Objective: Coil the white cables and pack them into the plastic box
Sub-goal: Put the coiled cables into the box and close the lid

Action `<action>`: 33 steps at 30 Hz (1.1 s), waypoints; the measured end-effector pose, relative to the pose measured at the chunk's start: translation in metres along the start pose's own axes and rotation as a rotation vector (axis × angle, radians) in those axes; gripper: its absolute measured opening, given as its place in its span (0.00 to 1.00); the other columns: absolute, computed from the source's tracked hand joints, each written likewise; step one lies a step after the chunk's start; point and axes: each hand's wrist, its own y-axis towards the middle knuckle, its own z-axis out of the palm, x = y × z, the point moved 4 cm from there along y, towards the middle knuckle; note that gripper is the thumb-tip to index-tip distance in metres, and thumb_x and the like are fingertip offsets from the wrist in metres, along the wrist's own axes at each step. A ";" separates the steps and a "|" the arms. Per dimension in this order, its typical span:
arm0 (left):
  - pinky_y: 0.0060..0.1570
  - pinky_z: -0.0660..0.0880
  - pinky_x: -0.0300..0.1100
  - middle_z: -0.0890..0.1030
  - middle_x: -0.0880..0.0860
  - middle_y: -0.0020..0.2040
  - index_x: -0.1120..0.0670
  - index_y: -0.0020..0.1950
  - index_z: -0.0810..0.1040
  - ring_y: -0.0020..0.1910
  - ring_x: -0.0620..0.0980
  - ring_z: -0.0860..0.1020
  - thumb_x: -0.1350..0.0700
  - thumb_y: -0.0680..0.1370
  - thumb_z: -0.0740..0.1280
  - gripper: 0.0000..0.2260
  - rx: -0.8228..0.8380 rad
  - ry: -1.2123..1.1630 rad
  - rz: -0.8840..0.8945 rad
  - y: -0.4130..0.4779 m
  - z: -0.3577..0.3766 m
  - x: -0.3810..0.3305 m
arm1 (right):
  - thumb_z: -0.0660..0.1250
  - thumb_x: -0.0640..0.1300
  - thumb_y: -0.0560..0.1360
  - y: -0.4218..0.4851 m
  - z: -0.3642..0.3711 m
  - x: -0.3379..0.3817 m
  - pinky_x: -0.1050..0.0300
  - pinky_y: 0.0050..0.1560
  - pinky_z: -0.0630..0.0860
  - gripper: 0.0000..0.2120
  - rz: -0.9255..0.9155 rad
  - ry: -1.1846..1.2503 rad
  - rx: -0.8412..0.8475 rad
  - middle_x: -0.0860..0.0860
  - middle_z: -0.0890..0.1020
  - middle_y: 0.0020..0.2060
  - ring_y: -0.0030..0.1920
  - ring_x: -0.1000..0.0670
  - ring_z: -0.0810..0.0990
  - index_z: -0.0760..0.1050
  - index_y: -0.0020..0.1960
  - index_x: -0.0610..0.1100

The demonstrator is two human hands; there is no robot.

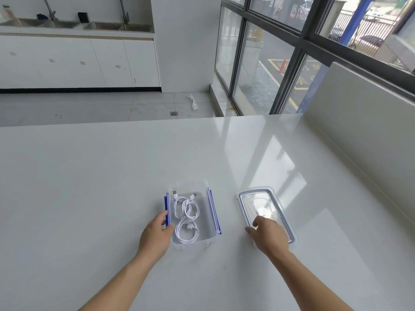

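A clear plastic box (pixel 207 189) with blue side latches stands on the white table, lid off. Inside lie coiled white cables (pixel 186 209), two coils at the far end and one coil (pixel 187 232) nearer me. My left hand (pixel 156 235) grips the box's left wall at the blue latch. The clear lid (pixel 258 198) lies flat on the table to the right of the box. My right hand (pixel 268 234) rests on the lid's near end, fingers curled over its near-left edge; whether it has lifted the lid I cannot tell.
The white glossy table (pixel 112 176) stretches far to the left and back. A pale raised ledge (pixel 359 131) borders its right side below the window. Floor, cabinets and a sink counter lie beyond the table's far edge.
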 end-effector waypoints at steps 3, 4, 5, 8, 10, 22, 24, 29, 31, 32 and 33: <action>0.57 0.75 0.48 0.77 0.53 0.64 0.48 0.72 0.71 0.61 0.54 0.77 0.57 0.79 0.63 0.21 0.009 0.001 -0.016 0.000 0.000 0.001 | 0.65 0.59 0.77 0.000 0.003 0.003 0.56 0.39 0.71 0.15 0.004 -0.057 0.037 0.51 0.83 0.45 0.43 0.46 0.77 0.75 0.51 0.47; 0.57 0.76 0.48 0.77 0.53 0.64 0.47 0.72 0.71 0.60 0.54 0.78 0.56 0.79 0.63 0.21 0.013 -0.003 -0.020 0.000 0.001 0.001 | 0.64 0.58 0.77 0.001 0.004 0.003 0.56 0.39 0.71 0.15 0.007 -0.064 0.042 0.50 0.83 0.44 0.44 0.45 0.78 0.75 0.50 0.46; 0.57 0.76 0.49 0.78 0.53 0.64 0.46 0.72 0.71 0.59 0.54 0.79 0.56 0.79 0.63 0.21 0.017 -0.009 -0.026 -0.001 0.001 0.002 | 0.64 0.57 0.77 0.001 0.005 0.004 0.56 0.38 0.71 0.14 0.003 -0.070 0.046 0.50 0.82 0.44 0.45 0.45 0.80 0.75 0.49 0.46; 0.58 0.77 0.51 0.78 0.52 0.63 0.45 0.72 0.70 0.58 0.55 0.79 0.55 0.79 0.62 0.21 0.026 -0.028 -0.039 -0.002 0.000 0.004 | 0.63 0.53 0.76 0.002 0.006 0.008 0.55 0.39 0.72 0.12 -0.019 -0.086 0.063 0.48 0.82 0.44 0.45 0.43 0.79 0.75 0.49 0.44; 0.58 0.78 0.52 0.78 0.51 0.63 0.44 0.72 0.70 0.58 0.55 0.80 0.55 0.79 0.62 0.21 0.032 -0.045 -0.043 -0.002 0.000 0.006 | 0.63 0.49 0.74 0.003 0.006 0.008 0.56 0.38 0.71 0.10 -0.020 -0.086 0.086 0.47 0.81 0.42 0.43 0.43 0.78 0.75 0.47 0.43; 0.52 0.79 0.50 0.80 0.50 0.58 0.43 0.68 0.74 0.55 0.55 0.81 0.56 0.78 0.62 0.20 0.044 -0.106 -0.065 -0.003 0.000 0.003 | 0.64 0.42 0.75 -0.009 -0.109 0.048 0.52 0.33 0.70 0.08 -0.184 0.166 -0.311 0.49 0.78 0.31 0.32 0.43 0.74 0.72 0.38 0.42; 0.51 0.80 0.50 0.81 0.50 0.57 0.43 0.69 0.74 0.53 0.55 0.81 0.56 0.77 0.62 0.20 0.050 -0.128 -0.077 -0.001 0.001 0.005 | 0.64 0.42 0.76 -0.018 -0.129 0.059 0.53 0.34 0.74 0.08 -0.184 0.467 -0.277 0.51 0.80 0.30 0.32 0.45 0.77 0.76 0.39 0.45; 0.46 0.80 0.53 0.82 0.52 0.45 0.43 0.65 0.75 0.36 0.52 0.78 0.58 0.77 0.63 0.18 0.051 -0.226 -0.133 0.001 0.002 0.006 | 0.65 0.39 0.80 -0.017 -0.117 0.074 0.51 0.36 0.74 0.10 -0.099 1.252 0.070 0.43 0.78 0.33 0.34 0.46 0.73 0.82 0.45 0.36; 0.49 0.81 0.55 0.83 0.53 0.45 0.44 0.66 0.75 0.37 0.53 0.79 0.59 0.77 0.64 0.18 0.056 -0.259 -0.158 -0.001 0.002 0.007 | 0.65 0.39 0.80 -0.016 -0.095 0.078 0.54 0.37 0.74 0.10 -0.045 1.312 0.200 0.42 0.78 0.36 0.37 0.46 0.74 0.82 0.48 0.35; 0.49 0.81 0.55 0.83 0.53 0.46 0.44 0.66 0.75 0.38 0.53 0.79 0.59 0.77 0.64 0.19 0.061 -0.276 -0.169 -0.001 0.002 0.008 | 0.65 0.39 0.80 -0.015 -0.082 0.079 0.55 0.37 0.74 0.10 -0.016 1.325 0.252 0.42 0.78 0.37 0.37 0.46 0.74 0.82 0.49 0.34; 0.48 0.81 0.53 0.83 0.52 0.46 0.44 0.66 0.75 0.38 0.53 0.79 0.59 0.77 0.64 0.19 0.066 -0.299 -0.182 -0.001 0.002 0.010 | 0.65 0.39 0.81 -0.015 -0.070 0.080 0.56 0.36 0.74 0.10 0.019 1.335 0.293 0.42 0.78 0.38 0.36 0.46 0.75 0.82 0.49 0.35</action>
